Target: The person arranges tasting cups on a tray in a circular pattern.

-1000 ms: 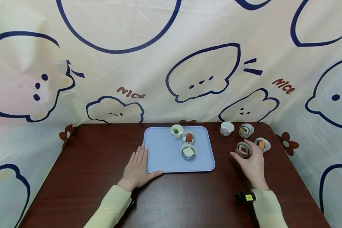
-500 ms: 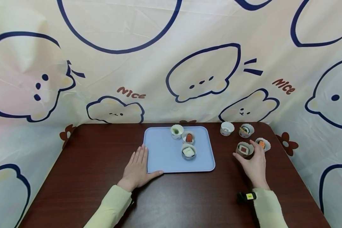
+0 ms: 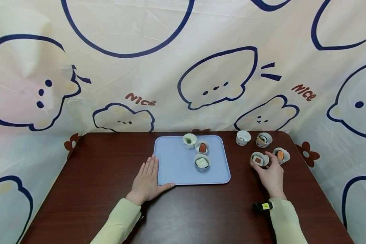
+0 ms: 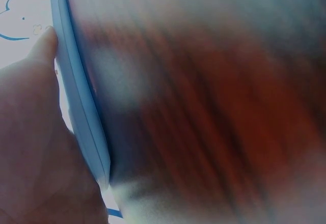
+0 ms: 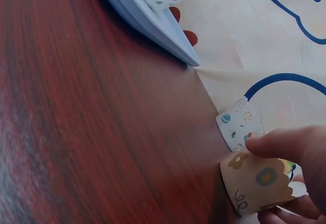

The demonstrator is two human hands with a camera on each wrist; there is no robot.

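My right hand (image 3: 270, 173) holds a paper cup (image 5: 254, 180) between thumb and fingers. In the head view, a white square piece with a brown centre (image 3: 257, 160) sits inside that cup. Close to those fingers stands a cup with an orange piece (image 3: 280, 155). My left hand (image 3: 144, 179) lies with straight fingers along the left edge of a light blue tray (image 3: 177, 176), its thumb at the near-left corner. On the tray are a cup with a green piece (image 3: 189, 140), one with a reddish-brown piece (image 3: 202, 147) and one with a pale block (image 3: 202, 162).
Behind the right hand stand a white cup (image 3: 243, 138) and a cup with a dark-ringed roll (image 3: 264, 139). The dark brown wooden table (image 3: 201, 213) ends at a patterned cloth (image 3: 164, 78) at the back and sides.
My right thumb and fingers have come closer together and now grip the cup, which is shifted slightly left since half a second ago. The left hand and the tray stay put.
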